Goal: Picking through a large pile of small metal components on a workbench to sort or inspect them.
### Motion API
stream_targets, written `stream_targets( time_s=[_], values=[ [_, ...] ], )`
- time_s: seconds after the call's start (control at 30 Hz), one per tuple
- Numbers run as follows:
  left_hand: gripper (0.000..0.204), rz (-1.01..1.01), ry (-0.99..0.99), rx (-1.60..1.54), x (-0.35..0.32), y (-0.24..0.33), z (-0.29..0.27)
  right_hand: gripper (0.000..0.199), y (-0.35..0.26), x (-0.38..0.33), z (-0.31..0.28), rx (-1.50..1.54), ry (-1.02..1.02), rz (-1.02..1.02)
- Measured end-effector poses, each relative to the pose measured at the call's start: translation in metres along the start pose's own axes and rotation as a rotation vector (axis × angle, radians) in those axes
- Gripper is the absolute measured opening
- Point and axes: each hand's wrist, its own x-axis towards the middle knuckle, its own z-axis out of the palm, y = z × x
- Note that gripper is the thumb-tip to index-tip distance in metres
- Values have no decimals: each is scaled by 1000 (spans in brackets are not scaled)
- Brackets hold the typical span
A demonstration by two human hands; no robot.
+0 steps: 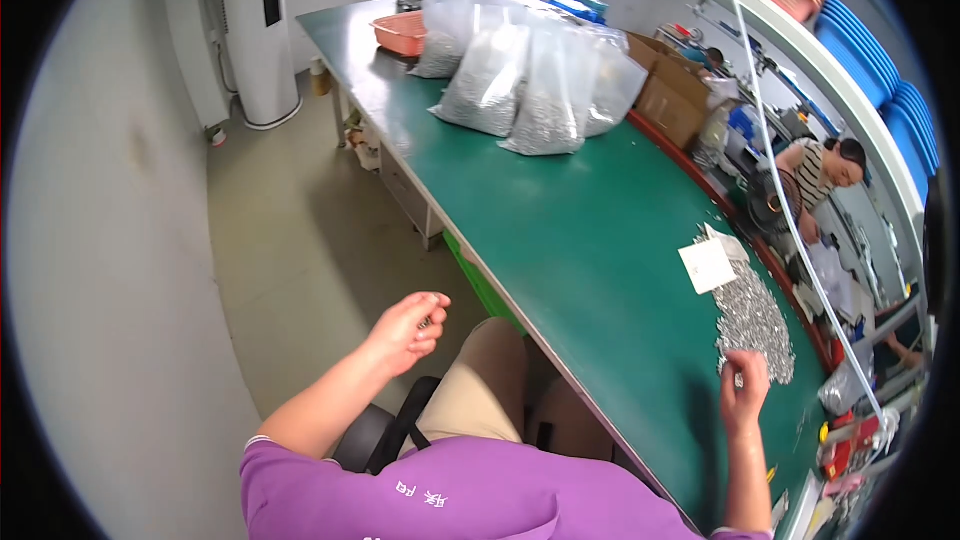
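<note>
My left hand (408,332) is held off the table's near edge, above my lap. Its fingers are curled closed, with small greyish metal parts partly showing between them. On the right, my right hand (745,392) is at the near end of a spread-out heap of small silver metal parts (755,315). Thumb and fingertips are pinched together there, with a small silver bit at them; its exact shape is too small to tell. A square white card (707,266) lies against the far left side of the heap, beside a whitish small bag (728,242).
Several clear plastic bags of metal parts (490,90) stand farther up the green table (560,210), near an orange basket (400,34). Cardboard boxes (672,100) line the right side. Beyond the red ledge a person (815,175) sits near a black fan (772,202). Blue bins (857,50) are stacked overhead.
</note>
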Motion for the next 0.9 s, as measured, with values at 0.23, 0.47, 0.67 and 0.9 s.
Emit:
stream_targets(
  time_s=[0.23,0.47,0.67,0.9],
  values=[
    [15,-285,-108,117,45,-72,-46,38,-116,169,129,379,-460,-171],
    [11,-529,-303,110,93,-137,-80,54,-208,282,311,515,-408,-536],
    [14,-534,-461,-256,104,-151,-130,45,-270,365,443,340,-272,-769],
    [19,-558,-497,-446,111,-149,-147,63,-297,468,554,10,-132,-529]
  ],
)
